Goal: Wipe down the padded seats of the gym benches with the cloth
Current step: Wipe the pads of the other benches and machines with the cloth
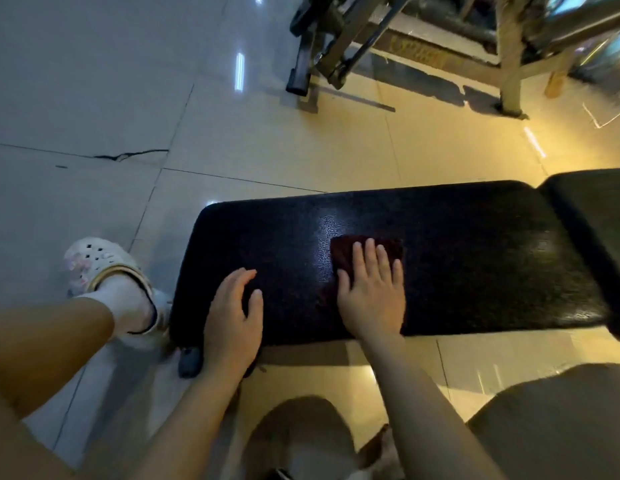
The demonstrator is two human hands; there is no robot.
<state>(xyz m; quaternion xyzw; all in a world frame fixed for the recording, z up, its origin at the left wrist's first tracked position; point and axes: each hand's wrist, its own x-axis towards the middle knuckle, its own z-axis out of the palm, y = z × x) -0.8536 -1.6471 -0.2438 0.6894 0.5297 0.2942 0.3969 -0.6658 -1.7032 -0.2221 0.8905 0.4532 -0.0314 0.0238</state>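
— Where do we have the cloth?

— Our right hand (pixel 372 292) lies flat on it, fingers straight and slightly spread, pressing the dark reddish cloth (pixel 367 251) down on the black padded seat (pixel 475 258). The cloth sits near the middle of the pad, its far edge showing beyond our fingertips.

— And our left hand?

— Our left hand (pixel 232 317) rests on the near edge of the same seat, close to its left end, the fingers relaxed and a little apart, the palm hanging over the pad's edge. It holds nothing. The two hands are near each other but not touching.

— What else do we see of the bench?

— A second black pad (pixel 592 216) adjoins the seat at the right, with a narrow gap between them. A patch of light gleams on the seat just left of the cloth. Below the seat's left corner we see a dark rounded foot (pixel 190 362) of the frame, on the floor.

— And around us?

— Glossy tiled floor (pixel 94 98), with a crack (pixel 128 155) in one tile at the left. Our left foot wears a white sock and a white perforated clog (pixel 100 261) just beside the bench's left end. Beyond the bench stands a metal machine frame (pixel 336 46), blurred, and a pale frame leg (pixel 509 64) to its right.
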